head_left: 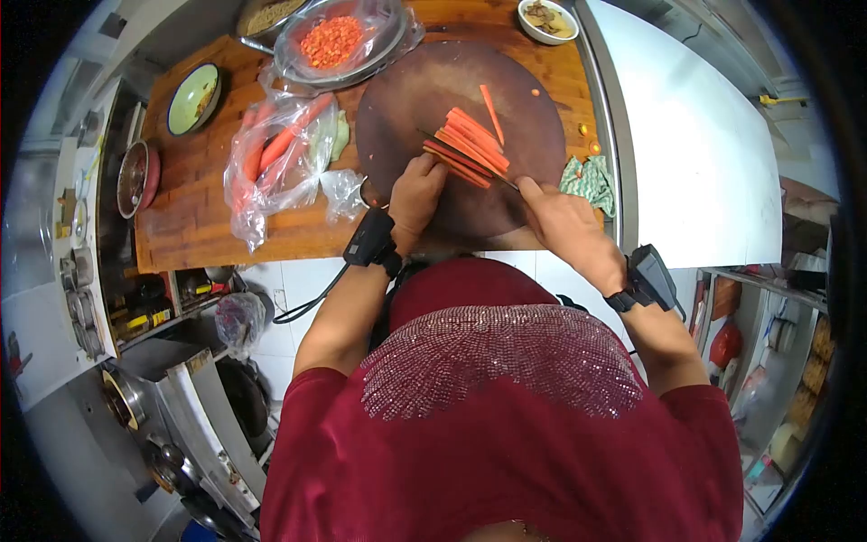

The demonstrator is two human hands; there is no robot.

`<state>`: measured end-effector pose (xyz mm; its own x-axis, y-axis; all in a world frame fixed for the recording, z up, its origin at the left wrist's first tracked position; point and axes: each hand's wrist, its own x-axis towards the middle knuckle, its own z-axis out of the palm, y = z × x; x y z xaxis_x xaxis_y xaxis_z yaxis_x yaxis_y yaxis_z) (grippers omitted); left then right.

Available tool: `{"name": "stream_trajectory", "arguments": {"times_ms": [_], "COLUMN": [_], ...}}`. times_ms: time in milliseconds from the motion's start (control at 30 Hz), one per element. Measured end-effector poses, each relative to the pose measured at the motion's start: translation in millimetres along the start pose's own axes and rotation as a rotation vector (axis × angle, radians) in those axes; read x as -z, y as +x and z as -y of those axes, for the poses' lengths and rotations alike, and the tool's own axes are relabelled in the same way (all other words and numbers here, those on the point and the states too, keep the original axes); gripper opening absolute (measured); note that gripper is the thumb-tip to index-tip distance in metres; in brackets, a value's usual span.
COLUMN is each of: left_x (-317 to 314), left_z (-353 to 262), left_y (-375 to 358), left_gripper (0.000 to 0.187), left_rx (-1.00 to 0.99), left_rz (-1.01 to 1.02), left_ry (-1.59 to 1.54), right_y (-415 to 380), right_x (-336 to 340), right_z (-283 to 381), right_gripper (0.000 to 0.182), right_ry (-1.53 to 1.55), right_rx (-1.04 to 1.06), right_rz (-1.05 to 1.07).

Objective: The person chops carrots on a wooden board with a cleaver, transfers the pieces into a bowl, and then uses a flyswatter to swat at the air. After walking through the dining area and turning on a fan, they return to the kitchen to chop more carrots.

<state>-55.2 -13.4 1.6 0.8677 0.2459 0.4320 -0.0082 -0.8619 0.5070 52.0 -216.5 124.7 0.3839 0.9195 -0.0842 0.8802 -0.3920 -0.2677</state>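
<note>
Long orange carrot strips (468,137) lie in a bundle on the round, dark cutting board (397,90). A single carrot strip (491,110) rests apart, beyond the bundle. My right hand (564,224) is closed round the handle of a knife (462,151), whose thin dark blade slants up and left across the strips. On the near side of the blade, my left hand (418,191) has its fingers curled at the left end of a few strips; its fingertips are partly hidden.
Left of the board lies a clear plastic bag (262,185) with whole carrots. Behind stands a metal basin (386,43) with diced carrot (330,42). A green bowl (193,99), a red bowl (138,178), a white bowl (548,38) and a green cloth (591,183) sit around.
</note>
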Motion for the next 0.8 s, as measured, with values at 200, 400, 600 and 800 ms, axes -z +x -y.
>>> {"name": "stream_trajectory", "arguments": {"times_ms": [200, 400, 600, 800], "left_x": [13.2, 54.0, 33.9, 24.6], "left_z": [-21.1, -54.1, -30.0, -12.2], "left_y": [5.6, 30.7, 57.2, 70.5], "left_gripper": [0.015, 0.013, 0.026, 0.029], "left_rx": [-0.077, -0.149, -0.016, -0.068], "left_rz": [-0.170, 0.059, 0.405, 0.557], "left_ry": [-0.054, -0.094, -0.028, -0.027], "right_y": [-11.5, -16.9, -16.8, -33.8], "right_x": [1.9, -13.8, -25.5, -24.5], "right_z": [-1.8, 6.6, 7.6, 13.7], "right_gripper": [0.041, 0.040, 0.032, 0.027], "right_ry": [-0.094, -0.116, -0.136, -0.077], "right_rx": [0.010, -0.026, -0.024, 0.010], "right_rz": [-0.106, -0.121, -0.160, -0.164]}}
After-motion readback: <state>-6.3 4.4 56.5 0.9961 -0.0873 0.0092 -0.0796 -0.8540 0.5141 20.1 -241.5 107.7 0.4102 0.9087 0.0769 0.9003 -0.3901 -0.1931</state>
